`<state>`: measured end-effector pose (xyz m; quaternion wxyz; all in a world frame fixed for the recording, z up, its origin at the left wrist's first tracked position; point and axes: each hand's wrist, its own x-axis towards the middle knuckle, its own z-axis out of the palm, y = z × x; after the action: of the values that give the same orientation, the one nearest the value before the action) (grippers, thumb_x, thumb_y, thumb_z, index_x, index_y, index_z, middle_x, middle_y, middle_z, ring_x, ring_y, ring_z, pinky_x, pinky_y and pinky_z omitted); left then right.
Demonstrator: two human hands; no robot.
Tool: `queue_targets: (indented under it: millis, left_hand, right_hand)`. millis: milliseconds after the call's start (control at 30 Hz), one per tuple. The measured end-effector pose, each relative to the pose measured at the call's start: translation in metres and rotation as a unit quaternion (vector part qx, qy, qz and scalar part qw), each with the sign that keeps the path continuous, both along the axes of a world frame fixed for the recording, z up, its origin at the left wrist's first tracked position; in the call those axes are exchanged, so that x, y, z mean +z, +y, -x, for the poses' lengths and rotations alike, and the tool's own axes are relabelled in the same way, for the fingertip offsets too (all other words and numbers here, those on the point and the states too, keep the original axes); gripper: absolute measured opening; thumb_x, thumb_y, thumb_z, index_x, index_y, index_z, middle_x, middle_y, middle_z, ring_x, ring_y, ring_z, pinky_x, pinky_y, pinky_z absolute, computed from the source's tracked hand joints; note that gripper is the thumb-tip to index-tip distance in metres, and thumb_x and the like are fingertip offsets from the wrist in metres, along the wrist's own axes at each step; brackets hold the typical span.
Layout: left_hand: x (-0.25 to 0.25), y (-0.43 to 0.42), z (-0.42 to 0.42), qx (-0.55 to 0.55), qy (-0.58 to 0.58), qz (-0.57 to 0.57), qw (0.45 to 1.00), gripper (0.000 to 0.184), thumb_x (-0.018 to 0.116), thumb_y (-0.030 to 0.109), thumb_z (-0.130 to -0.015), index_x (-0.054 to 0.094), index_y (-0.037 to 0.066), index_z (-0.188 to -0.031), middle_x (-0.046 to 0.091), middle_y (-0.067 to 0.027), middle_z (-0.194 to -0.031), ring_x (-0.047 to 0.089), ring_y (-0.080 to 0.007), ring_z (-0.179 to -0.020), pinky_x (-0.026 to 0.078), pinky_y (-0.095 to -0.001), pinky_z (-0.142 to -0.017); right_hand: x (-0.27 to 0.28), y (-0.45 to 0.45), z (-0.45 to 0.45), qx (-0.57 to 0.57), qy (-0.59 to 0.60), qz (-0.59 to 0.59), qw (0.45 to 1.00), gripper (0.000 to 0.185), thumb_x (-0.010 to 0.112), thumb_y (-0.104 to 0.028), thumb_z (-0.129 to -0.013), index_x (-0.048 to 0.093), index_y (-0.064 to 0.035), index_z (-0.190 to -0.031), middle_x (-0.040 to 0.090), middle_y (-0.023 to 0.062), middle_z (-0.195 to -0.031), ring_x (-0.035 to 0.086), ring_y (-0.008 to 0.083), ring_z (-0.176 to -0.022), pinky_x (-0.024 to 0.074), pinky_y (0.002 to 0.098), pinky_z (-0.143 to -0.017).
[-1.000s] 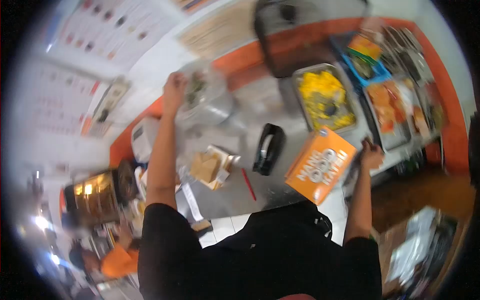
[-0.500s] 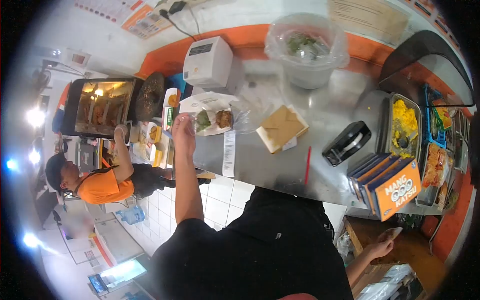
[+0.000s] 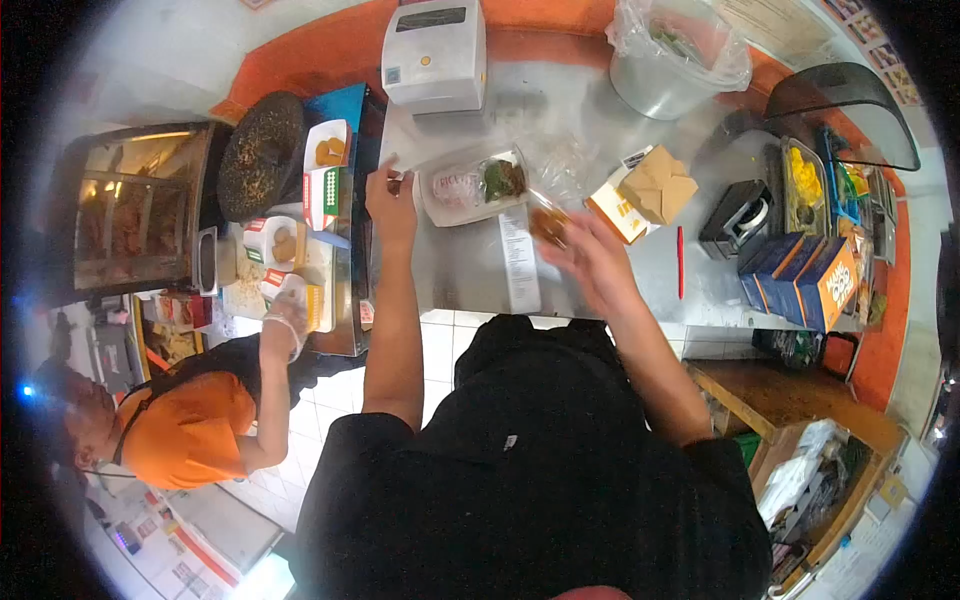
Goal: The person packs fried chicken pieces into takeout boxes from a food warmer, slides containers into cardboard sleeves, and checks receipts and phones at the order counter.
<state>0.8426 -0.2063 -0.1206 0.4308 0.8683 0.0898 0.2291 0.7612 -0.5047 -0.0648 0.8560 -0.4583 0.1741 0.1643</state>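
Note:
My right hand [image 3: 600, 262], blurred by motion, holds a small clear plastic sachet of brown sauce [image 3: 546, 226]. That sachet is above the right end of an open white paper food box [image 3: 470, 214]. Inside the box are a wrapped portion of rice [image 3: 454, 188], something green and leafy [image 3: 497, 178] and a brown piece of food partly hidden behind the green. My left hand [image 3: 391, 195] is beside the box's left end, fingers bent and apart, with nothing visible in them. A printed receipt [image 3: 520, 262] lies below the box.
Clear plastic [image 3: 560, 165] and a brown folded carton [image 3: 657, 186] lie right of the box, near a red pen [image 3: 680, 262] and tape dispenser [image 3: 737, 217]. Behind stand a label printer [image 3: 433, 55] and lined bucket [image 3: 665, 75]. A co-worker in orange [image 3: 190, 430] works at left.
My right hand has come up from low at the right to over the counter, carrying the sachet. My left hand has left the food box. The view has shifted, and the co-worker's hand has lowered.

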Motion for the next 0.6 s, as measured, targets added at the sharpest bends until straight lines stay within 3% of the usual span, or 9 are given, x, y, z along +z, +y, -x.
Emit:
queue_targets:
  millis: [33, 167, 233, 300, 400, 467, 500, 567, 600]
  left_hand:
    - [-0.012, 0.008, 0.005, -0.002, -0.012, -0.032, 0.999, 0.021, 0.068, 0.006, -0.08, 0.068, 0.005, -0.101, 0.057, -0.0082, -0.093, 0.057, -0.0187, -0.074, 0.046, -0.0305, -0.064]
    - [-0.003, 0.014, 0.031, 0.035, -0.023, 0.034, 0.999, 0.011, 0.068, 0.006, -0.08, 0.071, 0.004, -0.091, 0.057, -0.0068, -0.085, 0.058, -0.0199, -0.079, 0.046, -0.0305, -0.067]
    - [-0.002, 0.021, 0.042, 0.004, -0.06, -0.049, 0.997, 0.014, 0.066, 0.004, -0.08, 0.07, 0.005, -0.094, 0.057, -0.0074, -0.089, 0.057, -0.0218, -0.083, 0.046, -0.0314, -0.071]
    - [-0.001, 0.027, 0.05, -0.002, -0.059, -0.048, 0.997, 0.015, 0.065, 0.003, -0.081, 0.07, 0.005, -0.095, 0.057, -0.0081, -0.092, 0.057, -0.0229, -0.086, 0.046, -0.0321, -0.073]
    - [-0.006, 0.037, 0.059, -0.017, -0.052, -0.041, 0.998, 0.018, 0.063, 0.002, -0.081, 0.07, 0.005, -0.097, 0.056, -0.0097, -0.096, 0.056, -0.0245, -0.09, 0.046, -0.0331, -0.076]
    - [-0.007, 0.041, 0.065, -0.025, -0.046, -0.032, 0.998, 0.02, 0.062, 0.001, -0.081, 0.069, 0.005, -0.099, 0.055, -0.0106, -0.098, 0.056, -0.025, -0.092, 0.046, -0.0334, -0.077]
    - [-0.007, 0.041, 0.069, -0.025, -0.045, -0.037, 0.998, 0.022, 0.061, 0.0, -0.082, 0.069, 0.005, -0.101, 0.056, -0.011, -0.099, 0.056, -0.0252, -0.092, 0.046, -0.0333, -0.078]
    - [-0.008, 0.041, 0.073, -0.025, -0.047, -0.04, 0.998, 0.023, 0.061, -0.001, -0.082, 0.069, 0.005, -0.103, 0.056, -0.0113, -0.099, 0.056, -0.0254, -0.093, 0.047, -0.0332, -0.078]
    - [-0.011, 0.04, 0.074, -0.024, -0.053, -0.042, 0.997, 0.024, 0.061, -0.001, -0.082, 0.069, 0.005, -0.104, 0.056, -0.0114, -0.1, 0.056, -0.0254, -0.093, 0.047, -0.033, -0.079]
  right_hand:
    - [-0.011, 0.014, -0.016, 0.02, 0.015, 0.009, 1.0, 0.029, 0.058, -0.011, -0.089, 0.054, 0.0, -0.115, 0.058, 0.0122, -0.109, 0.063, 0.0206, -0.091, 0.0533, 0.0368, -0.079]
    - [-0.061, 0.048, -0.07, -0.008, -0.209, 0.355, 0.911, 0.044, 0.06, -0.002, -0.082, 0.049, -0.0021, -0.125, 0.056, 0.0104, -0.114, 0.064, 0.0191, -0.078, 0.0528, 0.0301, -0.072]
    - [-0.06, 0.06, -0.087, 0.007, -0.245, 0.387, 0.889, 0.046, 0.061, -0.002, -0.078, 0.05, -0.003, -0.123, 0.054, 0.0138, -0.112, 0.063, 0.0207, -0.081, 0.0515, 0.0306, -0.073]
    - [-0.066, 0.069, -0.102, 0.023, -0.285, 0.415, 0.864, 0.048, 0.062, -0.001, -0.075, 0.052, -0.0039, -0.121, 0.053, 0.0171, -0.111, 0.061, 0.0223, -0.084, 0.0502, 0.0311, -0.073]
    - [-0.101, 0.078, -0.118, 0.03, -0.269, 0.445, 0.854, 0.054, 0.062, 0.001, -0.072, 0.049, -0.005, -0.124, 0.048, 0.0209, -0.119, 0.058, 0.0293, -0.097, 0.0481, 0.0348, -0.084]
    - [-0.112, 0.081, -0.125, -0.059, -0.347, 0.578, 0.736, 0.059, 0.063, -0.001, -0.07, 0.046, -0.0046, -0.126, 0.043, 0.0224, -0.125, 0.049, 0.0345, -0.112, 0.0384, 0.0413, -0.099]
    - [-0.116, 0.08, -0.129, -0.057, -0.35, 0.577, 0.736, 0.059, 0.063, -0.001, -0.07, 0.046, -0.0046, -0.126, 0.043, 0.0224, -0.125, 0.049, 0.0345, -0.112, 0.0384, 0.0413, -0.099]
    - [-0.109, 0.081, -0.134, -0.128, -0.275, 0.69, 0.657, 0.057, 0.065, -0.003, -0.067, 0.049, -0.0015, -0.123, 0.042, 0.0228, -0.127, 0.04, 0.0385, -0.12, 0.0284, 0.0467, -0.106]
    - [-0.105, 0.078, -0.136, -0.128, -0.277, 0.69, 0.656, 0.057, 0.065, -0.003, -0.067, 0.049, -0.0015, -0.123, 0.042, 0.0228, -0.127, 0.04, 0.0385, -0.12, 0.0284, 0.0467, -0.106]
